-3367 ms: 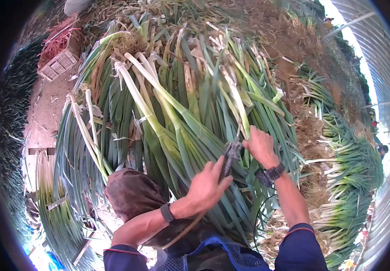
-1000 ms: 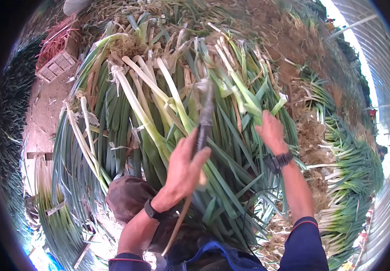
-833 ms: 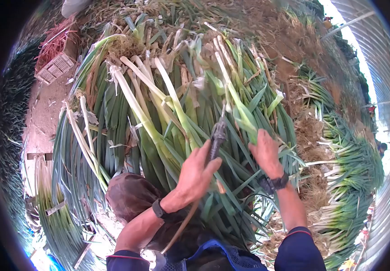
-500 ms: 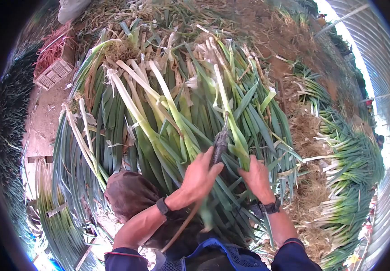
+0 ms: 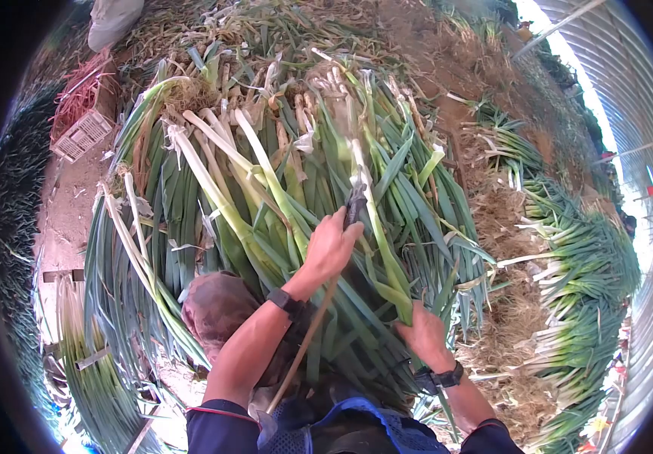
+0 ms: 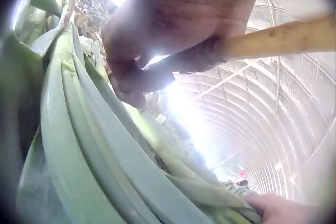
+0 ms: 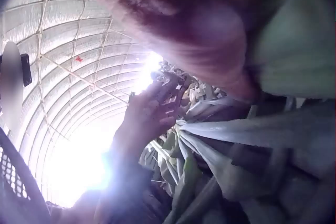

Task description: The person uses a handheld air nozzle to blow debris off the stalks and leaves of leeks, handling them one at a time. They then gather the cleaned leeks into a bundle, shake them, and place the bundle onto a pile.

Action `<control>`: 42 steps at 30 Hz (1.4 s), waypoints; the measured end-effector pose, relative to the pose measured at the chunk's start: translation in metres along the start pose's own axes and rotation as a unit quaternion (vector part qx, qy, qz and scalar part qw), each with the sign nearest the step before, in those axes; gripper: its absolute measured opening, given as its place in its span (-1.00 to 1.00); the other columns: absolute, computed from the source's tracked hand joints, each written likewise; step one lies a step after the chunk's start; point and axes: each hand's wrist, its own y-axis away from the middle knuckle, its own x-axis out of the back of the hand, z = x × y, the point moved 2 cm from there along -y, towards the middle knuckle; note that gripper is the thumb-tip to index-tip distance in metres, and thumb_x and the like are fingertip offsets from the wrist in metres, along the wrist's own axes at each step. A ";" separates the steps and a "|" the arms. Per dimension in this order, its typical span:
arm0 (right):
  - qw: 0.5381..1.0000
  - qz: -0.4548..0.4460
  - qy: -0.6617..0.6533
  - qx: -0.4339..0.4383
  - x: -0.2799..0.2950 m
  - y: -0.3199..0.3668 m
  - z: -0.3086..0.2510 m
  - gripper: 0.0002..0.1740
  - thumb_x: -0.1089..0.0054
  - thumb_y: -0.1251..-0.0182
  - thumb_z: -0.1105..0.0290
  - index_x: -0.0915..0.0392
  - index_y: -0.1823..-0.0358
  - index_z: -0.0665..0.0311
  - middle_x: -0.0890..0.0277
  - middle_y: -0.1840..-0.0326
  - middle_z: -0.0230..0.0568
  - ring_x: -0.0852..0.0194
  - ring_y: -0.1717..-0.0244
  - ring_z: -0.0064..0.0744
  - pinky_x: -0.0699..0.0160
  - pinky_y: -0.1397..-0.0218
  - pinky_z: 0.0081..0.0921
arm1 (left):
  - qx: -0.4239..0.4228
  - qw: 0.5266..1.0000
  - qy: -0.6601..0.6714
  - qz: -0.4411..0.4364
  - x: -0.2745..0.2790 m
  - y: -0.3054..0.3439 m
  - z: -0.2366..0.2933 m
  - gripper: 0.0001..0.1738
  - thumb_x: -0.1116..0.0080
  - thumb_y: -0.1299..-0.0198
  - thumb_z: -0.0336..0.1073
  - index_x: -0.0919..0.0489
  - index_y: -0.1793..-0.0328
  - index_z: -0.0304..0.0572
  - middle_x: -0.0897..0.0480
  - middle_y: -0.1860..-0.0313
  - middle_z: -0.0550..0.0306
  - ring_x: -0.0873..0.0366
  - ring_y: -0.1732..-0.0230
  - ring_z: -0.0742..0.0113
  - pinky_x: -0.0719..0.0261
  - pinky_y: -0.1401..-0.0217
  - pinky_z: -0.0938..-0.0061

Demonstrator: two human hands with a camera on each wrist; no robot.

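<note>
My left hand [image 5: 326,246] grips a black-wrapped nozzle [image 5: 356,203] fed by a tan hose [image 5: 307,340]. In the left wrist view, its fingers curl round the dark wrapping. Held low in my right hand [image 5: 423,337] is a long leek [image 5: 384,257], its green leaves in the fist and its white end pointing away from me. The nozzle tip lies right along that pale stem. Beneath both hands spreads a big pile of leeks [image 5: 190,204], with several white stems lying on top to the left. The right wrist view shows the fist close up against a broad green leaf [image 7: 294,45].
A bundle of leeks [image 5: 99,371] stands at the left, with a pale plastic crate [image 5: 83,136] farther back. Along the right runs a long row of leeks [image 5: 576,295] beyond dry straw [image 5: 500,303]. Brown cloth [image 5: 219,310] bulges beside my left forearm.
My right hand has drawn the leek down towards my body, while the nozzle has slid up towards its white end. Since the oldest frame, another white stem lies on the pile.
</note>
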 end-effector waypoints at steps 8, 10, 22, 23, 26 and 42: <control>0.980 0.109 0.068 0.149 0.048 -0.101 -0.018 -0.35 -0.41 -0.35 0.09 -0.49 -0.28 0.41 -0.55 0.02 0.04 -0.56 -0.02 0.11 -0.54 -0.09 -0.07 | 0.023 0.999 -0.031 -0.008 -0.004 0.005 0.006 -0.31 -0.06 -0.38 0.06 -0.47 -0.38 -0.44 -0.59 -0.01 -0.40 -0.57 -0.07 -0.38 -0.49 -0.17 -0.09; 0.968 0.142 0.117 0.172 0.009 -0.150 -0.010 -0.40 -0.40 -0.35 0.14 -0.48 -0.26 0.37 -0.53 0.02 0.04 -0.59 0.00 0.12 -0.56 -0.02 -0.02 | 0.008 0.997 -0.072 0.018 -0.005 0.013 0.012 -0.28 -0.08 -0.39 0.06 -0.42 -0.45 -0.41 -0.59 -0.03 -0.41 -0.60 -0.08 -0.38 -0.52 -0.16 -0.10; 0.992 0.030 0.115 0.040 0.046 -0.224 -0.021 -0.42 -0.40 -0.12 0.13 -0.55 -0.10 0.34 -0.61 -0.08 0.09 -0.66 -0.04 0.23 -0.67 -0.14 0.01 | 0.007 0.995 -0.097 0.018 0.018 0.049 0.018 -0.35 -0.08 -0.38 0.01 -0.38 -0.42 -0.31 -0.53 0.01 -0.43 -0.58 0.04 -0.44 -0.53 -0.04 -0.13; 0.996 0.035 0.079 0.023 0.070 -0.221 -0.027 -0.44 -0.39 -0.12 0.16 -0.57 -0.10 0.35 -0.61 -0.09 0.10 -0.65 -0.08 0.21 -0.65 -0.17 -0.03 | 0.026 0.994 -0.102 0.010 0.022 0.051 0.017 -0.35 -0.10 -0.37 0.00 -0.37 -0.42 -0.30 -0.53 0.01 -0.43 -0.59 0.04 -0.45 -0.53 -0.05 -0.13; 0.994 0.085 0.027 0.059 0.142 -0.210 -0.037 -0.39 -0.36 -0.13 0.21 -0.59 -0.20 0.39 -0.59 -0.15 0.13 -0.66 -0.10 0.03 -0.62 -0.22 -0.15 | -0.010 0.998 -0.049 -0.039 0.033 0.046 0.001 -0.41 -0.14 -0.34 -0.03 -0.48 -0.31 -0.36 -0.57 0.07 -0.39 -0.58 0.08 -0.38 -0.52 -0.05 -0.03; 0.963 -0.084 -0.171 0.191 0.096 -0.161 -0.168 -0.29 -0.48 -0.30 0.08 -0.55 -0.30 0.46 -0.54 -0.13 0.09 -0.59 -0.15 -0.15 -0.57 -0.27 -0.26 | -0.005 0.910 0.222 0.351 0.133 0.058 0.009 -0.35 -0.14 -0.45 -0.10 -0.43 -0.59 -0.23 -0.52 0.27 0.32 -0.39 0.37 0.61 -0.33 0.43 0.66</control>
